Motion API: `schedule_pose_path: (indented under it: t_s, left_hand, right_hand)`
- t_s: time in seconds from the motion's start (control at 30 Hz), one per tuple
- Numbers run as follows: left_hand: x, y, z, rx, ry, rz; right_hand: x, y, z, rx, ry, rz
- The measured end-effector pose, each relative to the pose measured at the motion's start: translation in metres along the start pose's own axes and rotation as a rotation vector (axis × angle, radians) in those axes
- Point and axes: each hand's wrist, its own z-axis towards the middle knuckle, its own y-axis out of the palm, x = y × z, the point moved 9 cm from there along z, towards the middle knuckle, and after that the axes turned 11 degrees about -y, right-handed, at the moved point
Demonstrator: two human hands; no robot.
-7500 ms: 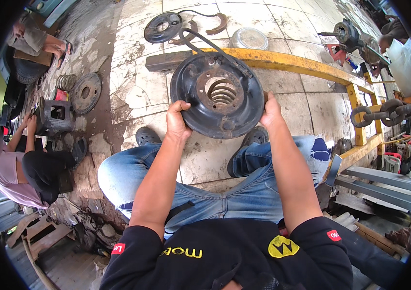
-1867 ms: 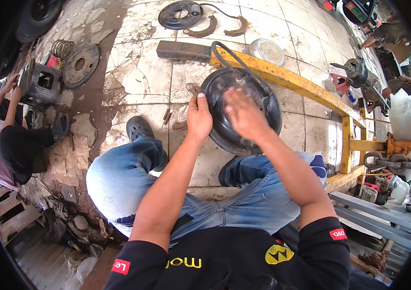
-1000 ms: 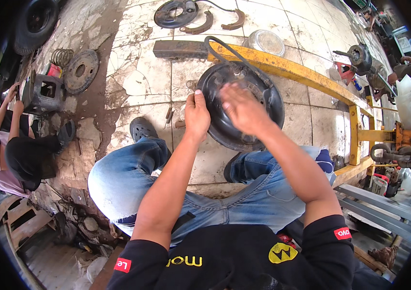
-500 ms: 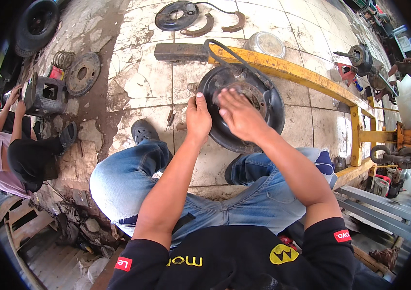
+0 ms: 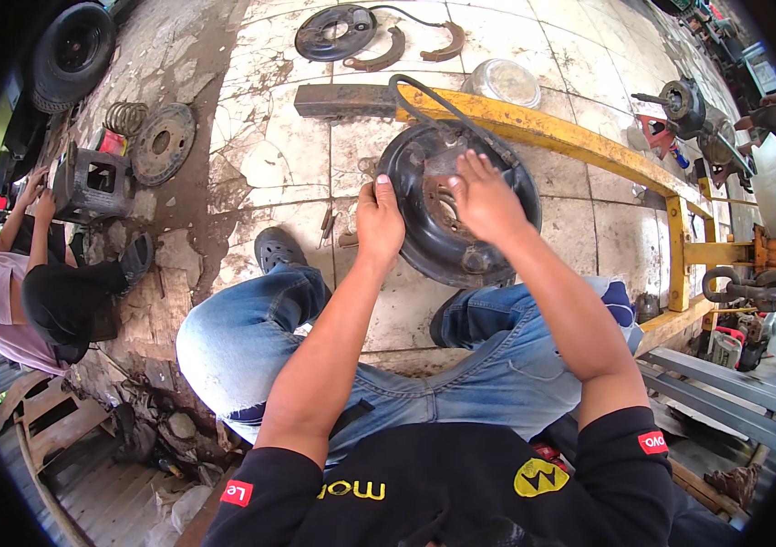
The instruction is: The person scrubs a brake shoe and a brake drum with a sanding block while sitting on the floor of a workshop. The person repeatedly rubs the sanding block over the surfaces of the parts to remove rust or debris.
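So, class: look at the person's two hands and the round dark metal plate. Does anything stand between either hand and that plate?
Nothing visible does. The left hand already grips the rim of the round metal plate, and the right hand lies flat on its face. The black cable arches beyond the plate, clear of both hands.

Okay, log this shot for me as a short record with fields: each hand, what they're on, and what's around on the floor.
left hand: grips the left rim of the round dark brake plate
right hand: fingers spread on the plate's face near its centre
plate: tilted, leaning by the yellow steel frame
cable: loops up from the plate's top
floor: second plate, two curved brake shoes, coil spring
other person: crouched at left
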Motion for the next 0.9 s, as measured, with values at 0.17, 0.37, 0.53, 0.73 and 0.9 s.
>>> schedule_pose_path:
  t_s: [0.17,0.37,0.53,0.73,0.9]
  left_hand:
    - [-0.001,-0.003,0.003,-0.013,0.033,-0.016]
    - [0.0,-0.004,0.001,0.007,0.03,0.008]
    - [-0.004,-0.003,0.003,-0.034,0.027,-0.029]
    - [-0.001,-0.001,-0.011,0.0,0.017,-0.001]
    - [-0.004,-0.004,-0.012,0.02,0.036,-0.018]
  right_hand:
    - [-0.051,-0.011,-0.004,-0.063,-0.229,-0.043]
    - [0.007,-0.051,0.003,0.044,0.027,-0.059]
    - [0.004,0.0,-0.002,-0.062,-0.007,-0.125]
    - [0.001,0.009,0.001,0.013,0.04,-0.007]
    - [-0.048,0.009,-0.005,-0.009,-0.173,0.126]
